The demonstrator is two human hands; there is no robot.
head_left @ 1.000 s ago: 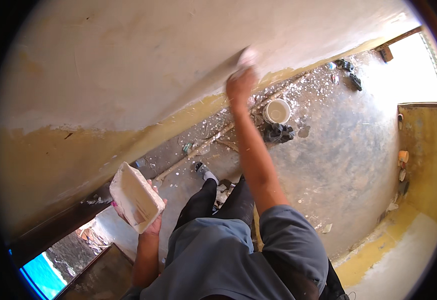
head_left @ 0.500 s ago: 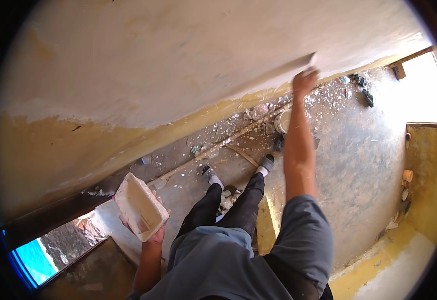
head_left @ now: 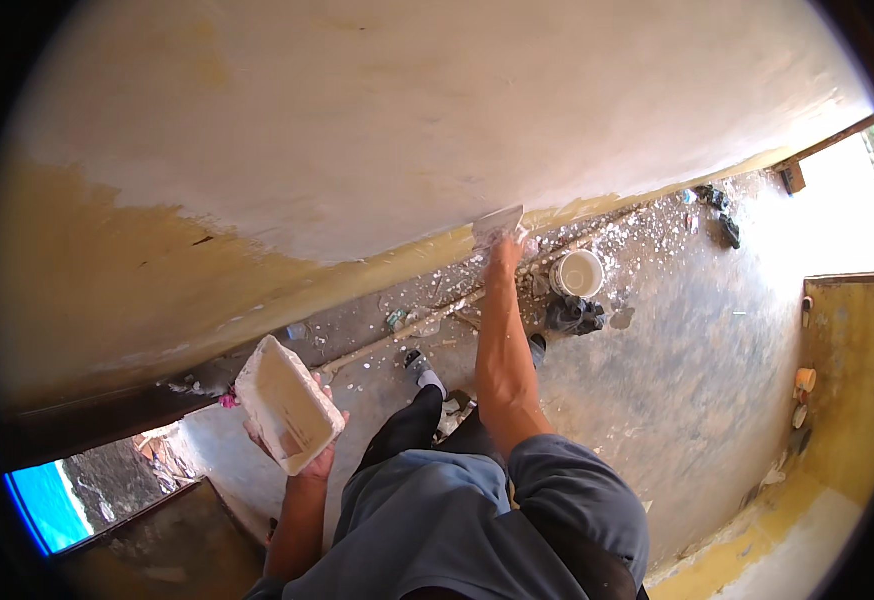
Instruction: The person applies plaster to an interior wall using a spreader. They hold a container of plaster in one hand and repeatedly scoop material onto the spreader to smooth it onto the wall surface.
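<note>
My left hand (head_left: pixel 320 462) is wrapped round a cream rectangular mud pan (head_left: pixel 302 400) from below. The pan tilts toward me, with smears of pale filler on its walls and rim. My right arm reaches forward, and the fingers of my right hand (head_left: pixel 504 256) are closed on a wide-bladed putty knife (head_left: pixel 498 226). Its blade lies at the lower part of the wall (head_left: pixel 377 150), near the border between the whitish coat and the bare yellow strip. The knife's handle is mostly hidden in my fist.
White crumbs and a long wooden pole (head_left: pixel 387 343) lie on the floor along the wall. Beyond my right forearm stands a white bucket (head_left: pixel 577 273), with a black plastic bag (head_left: pixel 575 314) beside it. Bright doorways open at far right and lower left.
My right hand has swept left and down along the wall with the putty knife, uncovering the bucket and black bag. The mud pan stays nearly in place in my left hand.
</note>
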